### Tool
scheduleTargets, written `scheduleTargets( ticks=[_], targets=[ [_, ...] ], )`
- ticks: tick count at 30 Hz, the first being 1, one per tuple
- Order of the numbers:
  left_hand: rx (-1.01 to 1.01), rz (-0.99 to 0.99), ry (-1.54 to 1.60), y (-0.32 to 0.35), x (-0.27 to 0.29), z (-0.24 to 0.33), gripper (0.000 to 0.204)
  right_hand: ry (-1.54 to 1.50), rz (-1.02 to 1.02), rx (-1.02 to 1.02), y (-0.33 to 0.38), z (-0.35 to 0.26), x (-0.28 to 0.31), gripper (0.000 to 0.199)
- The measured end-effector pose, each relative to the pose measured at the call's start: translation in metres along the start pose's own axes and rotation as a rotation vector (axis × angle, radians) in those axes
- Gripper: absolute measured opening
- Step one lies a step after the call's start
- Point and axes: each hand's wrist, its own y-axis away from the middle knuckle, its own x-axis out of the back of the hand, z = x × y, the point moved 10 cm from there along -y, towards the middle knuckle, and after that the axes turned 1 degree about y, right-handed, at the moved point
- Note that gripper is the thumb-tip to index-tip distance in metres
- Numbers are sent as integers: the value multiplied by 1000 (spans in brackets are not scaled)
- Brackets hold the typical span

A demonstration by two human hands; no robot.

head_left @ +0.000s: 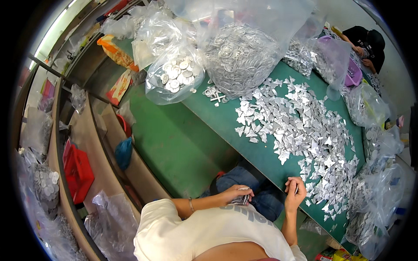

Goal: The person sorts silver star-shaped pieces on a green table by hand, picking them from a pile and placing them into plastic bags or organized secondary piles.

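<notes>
Silver bits (pixel 241 200) sit bunched in our left hand (pixel 234 194), low in the middle of the frame, fingers curled tight around them. Our right hand (pixel 295 191) pinches one small piece (pixel 297 189) at the edge of the green table (pixel 257 152). Just beside it spreads a big pile of shiny triangles (pixel 300 130). Clear bags of round metal discs (pixel 237 54) fill the top.

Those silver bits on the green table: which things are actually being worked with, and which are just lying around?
In use:
left hand holding a small stack of silver pieces
right hand at the heap of silver pieces
green table

Lying about:
clear bags of metal discs
red basket
blue bag
</notes>
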Motion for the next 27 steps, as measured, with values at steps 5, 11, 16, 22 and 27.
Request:
scheduleTargets(
  ticks=[5, 11, 16, 22, 27],
  targets=[
    [121, -2, 337, -9, 11, -6, 18, 17, 49, 35, 3, 1, 7, 14],
    [156, -116, 832, 1, -13, 25, 18, -78, 102, 68, 0, -4, 15, 16],
    [78, -135, 750, -3, -8, 39, 19, -773, 104, -164, 1, 17, 14, 31],
    [29, -35, 653, -18, 12, 25, 19, -1660, 235, -272, -14, 2, 31, 64],
    [48, -55, 686, -29, 20, 20, 18, -1463, 219, -172, -15, 1, 51, 72]
  ],
)
